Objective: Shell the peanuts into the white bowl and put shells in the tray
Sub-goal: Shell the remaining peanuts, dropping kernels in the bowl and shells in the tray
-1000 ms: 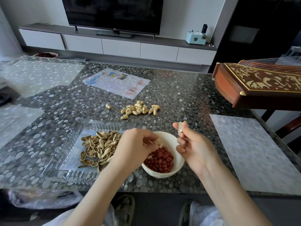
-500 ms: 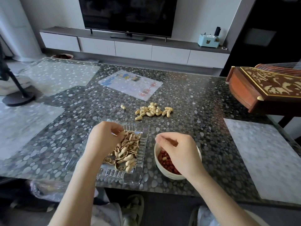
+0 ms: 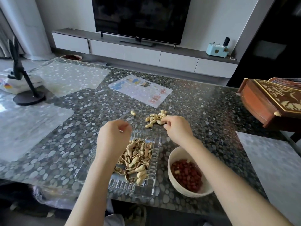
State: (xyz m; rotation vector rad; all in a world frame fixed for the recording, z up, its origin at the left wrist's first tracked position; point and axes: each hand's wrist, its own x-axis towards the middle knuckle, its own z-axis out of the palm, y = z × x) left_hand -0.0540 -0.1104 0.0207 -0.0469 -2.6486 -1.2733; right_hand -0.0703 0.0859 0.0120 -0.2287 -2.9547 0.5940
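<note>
My right hand (image 3: 178, 128) curled onto the peanuts (image 3: 154, 119) on the worktop (image 3: 211, 111) for the next one; couldn't tell if it gripped. Left hand (image 3: 112, 139) was loose and empty over the tray (image 3: 151, 185), shells (image 3: 138, 157) inside. White bowl (image 3: 171, 180) sat close for kernels.

Head-worn, close, down onto table (image 3: 211, 111)

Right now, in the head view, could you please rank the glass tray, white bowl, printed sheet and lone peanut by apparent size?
1. glass tray
2. white bowl and printed sheet: roughly alike; the sheet lies farther away, so unranked.
3. lone peanut
</note>
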